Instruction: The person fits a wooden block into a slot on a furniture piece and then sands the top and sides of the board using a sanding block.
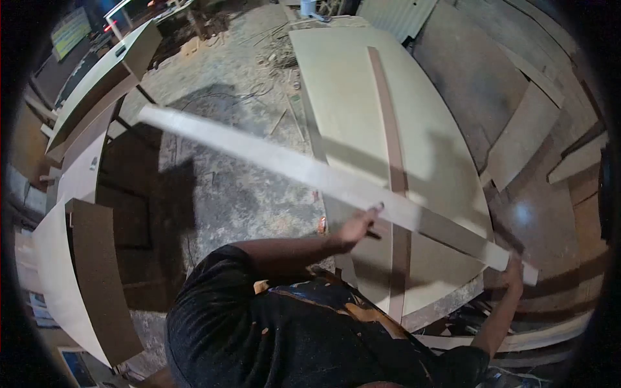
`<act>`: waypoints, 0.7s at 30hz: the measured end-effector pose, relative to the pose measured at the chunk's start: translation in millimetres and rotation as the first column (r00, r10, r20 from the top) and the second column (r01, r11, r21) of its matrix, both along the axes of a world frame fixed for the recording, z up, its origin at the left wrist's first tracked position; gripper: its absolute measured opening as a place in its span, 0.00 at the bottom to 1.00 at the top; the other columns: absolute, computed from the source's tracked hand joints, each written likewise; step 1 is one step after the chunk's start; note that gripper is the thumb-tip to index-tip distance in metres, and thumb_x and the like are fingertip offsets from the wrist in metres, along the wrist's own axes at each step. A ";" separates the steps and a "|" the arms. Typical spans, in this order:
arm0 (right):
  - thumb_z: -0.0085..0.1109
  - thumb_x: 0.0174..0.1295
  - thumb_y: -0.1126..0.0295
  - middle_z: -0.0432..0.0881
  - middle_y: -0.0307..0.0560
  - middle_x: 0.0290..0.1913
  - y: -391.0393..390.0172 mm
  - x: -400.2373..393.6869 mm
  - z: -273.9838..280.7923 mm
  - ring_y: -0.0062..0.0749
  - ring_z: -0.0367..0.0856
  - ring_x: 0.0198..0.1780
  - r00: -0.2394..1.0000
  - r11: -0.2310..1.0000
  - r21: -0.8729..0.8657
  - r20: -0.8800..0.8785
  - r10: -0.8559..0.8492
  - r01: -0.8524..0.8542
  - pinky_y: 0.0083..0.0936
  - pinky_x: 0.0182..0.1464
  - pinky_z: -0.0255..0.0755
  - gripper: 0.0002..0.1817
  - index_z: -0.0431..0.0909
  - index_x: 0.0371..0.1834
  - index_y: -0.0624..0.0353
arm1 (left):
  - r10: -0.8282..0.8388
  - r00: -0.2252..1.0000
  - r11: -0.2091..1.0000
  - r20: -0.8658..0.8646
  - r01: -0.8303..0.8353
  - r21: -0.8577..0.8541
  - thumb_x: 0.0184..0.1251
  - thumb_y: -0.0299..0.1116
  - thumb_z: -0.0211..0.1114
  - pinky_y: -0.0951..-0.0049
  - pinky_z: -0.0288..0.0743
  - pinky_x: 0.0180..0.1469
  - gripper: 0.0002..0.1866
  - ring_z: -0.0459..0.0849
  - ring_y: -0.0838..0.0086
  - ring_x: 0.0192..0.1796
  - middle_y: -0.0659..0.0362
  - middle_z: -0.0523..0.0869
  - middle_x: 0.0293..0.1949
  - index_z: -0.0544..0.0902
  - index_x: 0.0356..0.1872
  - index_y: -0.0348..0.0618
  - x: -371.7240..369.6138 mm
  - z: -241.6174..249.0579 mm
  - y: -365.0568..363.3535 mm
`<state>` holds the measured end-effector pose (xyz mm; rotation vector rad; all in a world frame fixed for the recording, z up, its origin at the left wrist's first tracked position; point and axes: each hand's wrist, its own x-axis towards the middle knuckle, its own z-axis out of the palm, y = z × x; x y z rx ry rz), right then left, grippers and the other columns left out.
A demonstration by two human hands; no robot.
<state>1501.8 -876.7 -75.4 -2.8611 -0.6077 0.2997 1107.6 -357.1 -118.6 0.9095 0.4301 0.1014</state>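
A long pale wooden board (pixel 284 158) is held up slantwise across the view, from upper left to lower right. My left hand (pixel 358 228) grips its lower edge near the middle, thumb against the face; a short dark object (pixel 373 235) sticks out by the fingers. Near the right end, my right hand (pixel 513 270) is closed around the board. Beneath it lies a large pale plywood sheet (pixel 346 84), with a narrow brown wooden strip (pixel 386 123) running lengthwise on top. The board and my arms cast shadows on the sheet.
On the left stand pale panelled wooden pieces (pixel 94 284) with dark frames. Sheets of board (pixel 469 77) lean on the right. Wood scraps (pixel 284 59) and a cable lie on the dusty concrete floor (pixel 226 187). A blue-white bucket (pixel 308 8) is at the far end.
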 end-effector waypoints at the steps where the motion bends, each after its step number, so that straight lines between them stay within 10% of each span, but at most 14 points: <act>1: 0.74 0.48 0.66 0.70 0.56 0.68 5.3 -42.6 5.7 0.53 0.69 0.68 0.996 0.975 -0.211 0.052 0.075 -0.062 0.43 0.70 0.61 0.44 0.65 0.71 0.55 | 0.009 1.000 0.999 0.022 -0.010 0.037 0.75 0.60 0.51 0.63 0.82 0.49 0.36 0.85 0.64 0.49 0.49 0.80 0.54 0.69 0.66 0.36 24.8 -12.7 13.4; 2: 0.74 0.47 0.65 0.72 0.56 0.66 9.7 -74.0 6.4 0.53 0.71 0.66 0.984 0.902 -0.418 0.080 0.159 -0.111 0.44 0.68 0.65 0.42 0.67 0.69 0.56 | -0.082 0.996 0.997 -0.021 0.082 0.009 0.75 0.59 0.50 0.67 0.83 0.48 0.34 0.85 0.68 0.47 0.51 0.81 0.54 0.70 0.65 0.37 48.3 -10.9 38.1; 6: 0.76 0.36 0.73 0.79 0.57 0.57 55.7 -176.4 -16.4 0.50 0.75 0.62 0.991 0.992 0.107 -0.113 0.074 -0.062 0.42 0.65 0.69 0.49 0.66 0.68 0.58 | 0.196 0.979 0.976 0.047 -0.191 -0.102 0.78 0.50 0.47 0.69 0.77 0.48 0.23 0.80 0.70 0.49 0.54 0.82 0.49 0.73 0.60 0.42 104.2 19.1 70.9; 8: 0.78 0.37 0.71 0.80 0.56 0.56 72.9 -194.5 -80.3 0.49 0.79 0.59 0.988 0.988 0.032 -0.050 -0.149 0.151 0.42 0.61 0.73 0.48 0.66 0.68 0.57 | 0.149 0.979 0.988 0.137 -0.151 0.008 0.77 0.44 0.45 0.69 0.78 0.49 0.25 0.81 0.65 0.52 0.53 0.80 0.50 0.68 0.70 0.45 112.5 2.8 88.1; 10: 0.80 0.39 0.69 0.80 0.57 0.58 117.6 -230.4 -125.5 0.52 0.79 0.59 0.988 0.972 0.228 0.156 0.011 -0.047 0.44 0.62 0.72 0.48 0.65 0.69 0.57 | 0.055 0.990 0.993 0.128 -0.068 0.100 0.78 0.42 0.44 0.68 0.78 0.50 0.25 0.81 0.65 0.51 0.53 0.81 0.52 0.69 0.69 0.44 108.9 -45.1 99.5; 13: 0.81 0.41 0.53 0.70 0.63 0.68 168.1 -241.1 -188.9 0.57 0.66 0.70 0.997 0.956 0.286 -0.058 -0.042 0.057 0.44 0.71 0.64 0.54 0.62 0.71 0.65 | -0.092 0.995 0.911 -0.031 0.097 0.400 0.78 0.39 0.45 0.65 0.80 0.51 0.24 0.84 0.65 0.45 0.51 0.84 0.54 0.72 0.67 0.38 46.2 -61.5 92.9; 21: 0.78 0.43 0.49 0.66 0.60 0.72 278.7 -236.1 -209.5 0.55 0.65 0.72 0.913 0.877 -0.270 0.023 -0.406 0.397 0.53 0.68 0.63 0.57 0.57 0.75 0.60 | 0.180 0.888 0.971 -0.423 -0.091 0.222 0.76 0.47 0.55 0.65 0.79 0.43 0.25 0.85 0.69 0.40 0.56 0.86 0.49 0.75 0.64 0.39 -220.3 -161.9 136.4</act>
